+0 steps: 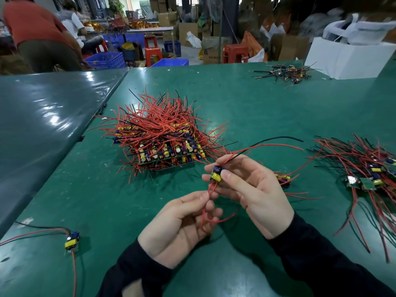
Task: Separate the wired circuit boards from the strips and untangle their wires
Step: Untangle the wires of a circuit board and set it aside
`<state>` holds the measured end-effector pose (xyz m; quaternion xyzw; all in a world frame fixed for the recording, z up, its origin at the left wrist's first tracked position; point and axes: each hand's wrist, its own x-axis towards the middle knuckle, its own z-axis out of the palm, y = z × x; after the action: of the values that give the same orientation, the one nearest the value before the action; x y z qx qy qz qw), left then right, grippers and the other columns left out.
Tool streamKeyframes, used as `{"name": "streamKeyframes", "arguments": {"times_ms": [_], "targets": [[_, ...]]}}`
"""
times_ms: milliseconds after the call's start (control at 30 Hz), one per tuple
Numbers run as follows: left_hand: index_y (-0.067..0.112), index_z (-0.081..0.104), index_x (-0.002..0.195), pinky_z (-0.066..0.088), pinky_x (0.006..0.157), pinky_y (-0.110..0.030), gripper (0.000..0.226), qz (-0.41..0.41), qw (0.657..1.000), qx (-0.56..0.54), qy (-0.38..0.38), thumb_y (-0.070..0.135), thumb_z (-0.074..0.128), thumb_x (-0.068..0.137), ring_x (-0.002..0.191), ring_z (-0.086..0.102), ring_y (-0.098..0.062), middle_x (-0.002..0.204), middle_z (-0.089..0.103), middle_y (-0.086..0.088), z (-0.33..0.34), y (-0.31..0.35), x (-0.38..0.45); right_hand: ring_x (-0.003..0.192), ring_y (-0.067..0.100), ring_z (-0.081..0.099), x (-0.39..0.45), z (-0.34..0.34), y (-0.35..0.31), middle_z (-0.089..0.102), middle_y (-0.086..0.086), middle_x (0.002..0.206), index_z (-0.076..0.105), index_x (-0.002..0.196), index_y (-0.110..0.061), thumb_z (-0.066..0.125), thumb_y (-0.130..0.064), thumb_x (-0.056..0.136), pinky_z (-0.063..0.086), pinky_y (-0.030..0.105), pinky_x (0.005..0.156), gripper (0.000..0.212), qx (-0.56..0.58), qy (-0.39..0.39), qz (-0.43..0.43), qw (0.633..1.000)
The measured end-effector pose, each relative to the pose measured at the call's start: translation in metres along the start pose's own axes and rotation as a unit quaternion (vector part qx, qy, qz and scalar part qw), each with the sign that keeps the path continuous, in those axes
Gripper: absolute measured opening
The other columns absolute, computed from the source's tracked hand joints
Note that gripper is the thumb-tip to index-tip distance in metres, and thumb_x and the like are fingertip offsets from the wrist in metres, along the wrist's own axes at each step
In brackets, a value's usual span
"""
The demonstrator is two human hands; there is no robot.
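Note:
My right hand (250,189) grips a small wired circuit board (216,173) with a yellow capacitor, held above the green table (102,189). Its long red and black wires (278,142) trail off to the right. My left hand (182,221) pinches two short red wires (206,202) that hang from the board's lower end. A stack of board strips (167,151) lies behind my hands, buried under a tangle of red and black wires. A pile of separated boards (368,174) lies at the right.
One loose wired board (71,242) lies at the near left. Another small wired bundle (282,72) sits at the far right beside a white box (347,58). A dark second table (42,116) adjoins on the left. People, stools and crates stand beyond.

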<state>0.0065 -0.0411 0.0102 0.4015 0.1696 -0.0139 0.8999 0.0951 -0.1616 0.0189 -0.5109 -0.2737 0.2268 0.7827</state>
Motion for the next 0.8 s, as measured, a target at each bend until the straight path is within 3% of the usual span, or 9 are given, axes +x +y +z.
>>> {"name": "streamKeyframes", "arguments": {"times_ms": [100,233,400,533,667,800], "targets": [[0.008,0.075,0.074,0.048,0.043,-0.020,0.016,-0.029,0.999,-0.022,-0.032,0.018,0.068,0.064,0.046,0.056,-0.009,0.053,0.052,0.002,-0.001,0.001,0.000,0.093,0.030,0.070,-0.001,-0.001,-0.001,0.072,0.014,0.099,0.059,0.097,-0.008,0.056,-0.010,0.081,0.058,0.033,0.077,0.017,0.004,-0.002,0.000,1.000],[0.009,0.076,0.078,0.037,0.041,-0.018,0.025,-0.017,0.995,0.089,-0.044,0.029,0.063,0.071,0.039,0.040,-0.008,0.048,0.042,0.005,-0.002,0.000,-0.001,0.093,0.030,0.070,-0.001,0.000,-0.003,0.071,0.016,0.100,0.059,0.098,-0.005,0.056,-0.009,0.082,0.058,0.031,0.075,0.018,-0.001,-0.009,-0.004,1.000],[0.007,0.071,0.069,0.016,0.037,-0.013,0.026,0.104,0.973,0.207,0.020,0.029,0.058,0.075,0.037,0.018,-0.004,0.046,0.025,0.006,0.002,-0.004,-0.002,0.094,0.031,0.070,-0.002,0.002,-0.002,0.070,0.019,0.102,0.058,0.102,0.000,0.056,-0.006,0.081,0.057,0.031,0.074,0.021,0.011,-0.006,-0.018,1.000],[0.011,0.070,0.068,0.011,0.041,-0.020,0.024,0.208,0.939,0.272,0.040,0.030,0.057,0.079,0.046,0.015,-0.010,0.049,0.023,0.005,0.005,-0.006,-0.004,0.096,0.028,0.069,0.000,0.000,-0.004,0.070,0.014,0.107,0.059,0.113,-0.004,0.065,-0.006,0.081,0.056,0.027,0.073,0.033,0.033,-0.025,0.022,0.999],[0.008,0.069,0.068,0.012,0.040,-0.015,0.020,0.217,0.946,0.243,0.016,0.020,0.065,0.083,0.043,0.017,-0.004,0.048,0.024,0.009,0.003,-0.002,-0.004,0.076,0.013,0.064,0.001,-0.003,0.002,0.072,0.009,0.091,0.074,0.093,-0.006,0.066,-0.008,0.075,0.049,0.018,0.068,0.020,-0.042,-0.071,0.050,0.995],[0.008,0.067,0.066,0.019,0.037,-0.010,0.024,0.186,0.955,0.230,-0.010,0.025,0.057,0.078,0.039,0.019,-0.001,0.046,0.025,0.008,0.003,-0.003,-0.004,0.063,0.013,0.055,0.001,-0.003,0.007,0.065,0.007,0.072,0.077,0.082,-0.010,0.068,-0.013,0.076,0.045,0.019,0.065,0.011,-0.069,-0.058,0.018,0.996]]}}
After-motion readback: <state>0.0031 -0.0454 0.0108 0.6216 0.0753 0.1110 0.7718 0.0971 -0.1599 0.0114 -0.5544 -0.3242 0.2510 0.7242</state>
